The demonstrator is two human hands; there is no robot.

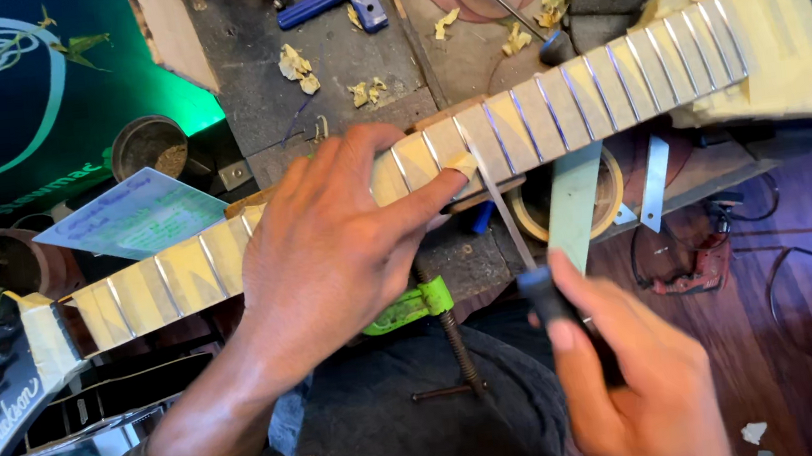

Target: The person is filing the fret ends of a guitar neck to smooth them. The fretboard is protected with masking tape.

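While the left hand [328, 246] steadies the taped neck [554, 102] — the right hand [634, 385] (grip closed) holds a file [506, 222].

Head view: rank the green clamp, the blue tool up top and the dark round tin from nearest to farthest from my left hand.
From the left hand:
1. Green clamp, just below it.
2. Dark round tin, upper left.
3. Blue tool, top edge.

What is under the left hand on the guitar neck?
The left hand rests on the taped guitar neck, fingertip beside the file. The frets beneath the palm are covered.
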